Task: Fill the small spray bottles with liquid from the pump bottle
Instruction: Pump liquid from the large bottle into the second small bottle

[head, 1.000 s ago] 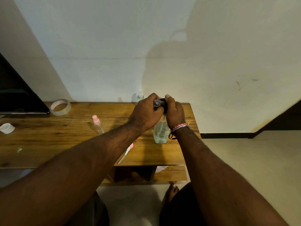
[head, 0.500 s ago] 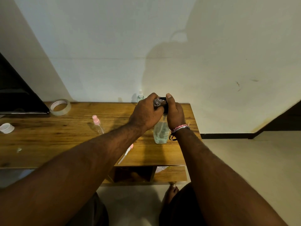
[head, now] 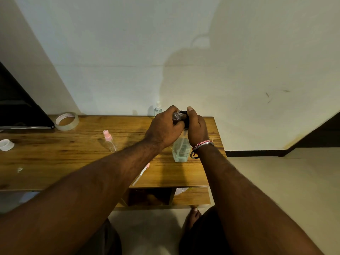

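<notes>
A clear pump bottle [head: 181, 150] with pale liquid stands near the right end of the wooden table [head: 55, 159]. My right hand [head: 196, 127] wraps round its black pump head. My left hand [head: 163, 128] holds a small clear spray bottle [head: 177, 114] with its open neck against the pump's spout. A pink-capped small bottle [head: 109, 141] stands left of my hands. Another small bottle [head: 157, 109] with a white top stands at the wall. A loose pink spray top with its tube [head: 141, 173] lies under my left forearm.
A roll of clear tape [head: 66, 121] lies at the back left beside a dark screen [head: 20, 107]. A white cap [head: 6, 144] sits at the far left. The table's right edge is just past the pump bottle. My bare foot [head: 192, 216] is below on the floor.
</notes>
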Demonstrator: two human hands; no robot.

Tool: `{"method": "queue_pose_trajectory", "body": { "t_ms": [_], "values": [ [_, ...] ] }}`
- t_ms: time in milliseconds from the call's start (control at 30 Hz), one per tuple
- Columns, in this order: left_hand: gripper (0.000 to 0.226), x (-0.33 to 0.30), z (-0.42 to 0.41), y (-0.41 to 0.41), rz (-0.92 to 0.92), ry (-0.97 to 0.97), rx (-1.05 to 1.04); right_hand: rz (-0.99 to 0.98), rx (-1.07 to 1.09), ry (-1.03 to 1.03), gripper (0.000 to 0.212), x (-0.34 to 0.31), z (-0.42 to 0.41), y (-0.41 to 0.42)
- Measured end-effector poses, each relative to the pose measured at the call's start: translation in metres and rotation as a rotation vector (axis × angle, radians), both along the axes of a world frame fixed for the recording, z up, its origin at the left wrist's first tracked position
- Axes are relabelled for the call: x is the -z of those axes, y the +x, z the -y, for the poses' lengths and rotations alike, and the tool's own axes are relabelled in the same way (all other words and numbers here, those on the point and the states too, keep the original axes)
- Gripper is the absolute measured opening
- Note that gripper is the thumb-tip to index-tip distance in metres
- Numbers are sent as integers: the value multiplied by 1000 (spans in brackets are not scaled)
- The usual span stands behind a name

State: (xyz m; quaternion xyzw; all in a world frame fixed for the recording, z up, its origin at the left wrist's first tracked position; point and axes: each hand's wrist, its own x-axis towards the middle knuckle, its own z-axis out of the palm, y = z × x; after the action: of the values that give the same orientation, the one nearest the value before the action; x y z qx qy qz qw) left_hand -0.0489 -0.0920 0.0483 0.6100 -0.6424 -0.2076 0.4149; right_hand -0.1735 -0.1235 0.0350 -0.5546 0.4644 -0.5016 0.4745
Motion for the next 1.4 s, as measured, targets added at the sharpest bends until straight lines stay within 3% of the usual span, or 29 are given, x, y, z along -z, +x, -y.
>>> {"method": "queue_pose_trajectory", "body": {
  "t_ms": [133,667,967,1100,1400],
  "values": [
    [13,0,0,0,-37,0,-12,-5,10,2,69,2,2,1],
    [16,-1,0,3,10,7,13,-60,38,-31,51,-3,1,0],
    [14,-3,1,1,-35,8,-12,-26,9,5,75,2,2,2],
    [14,-3,1,0,-42,6,-5,-27,24,2,60,0,2,2],
    [15,-1,0,2,-1,2,13,-39,22,-21,55,-3,1,1]
  ]
}}
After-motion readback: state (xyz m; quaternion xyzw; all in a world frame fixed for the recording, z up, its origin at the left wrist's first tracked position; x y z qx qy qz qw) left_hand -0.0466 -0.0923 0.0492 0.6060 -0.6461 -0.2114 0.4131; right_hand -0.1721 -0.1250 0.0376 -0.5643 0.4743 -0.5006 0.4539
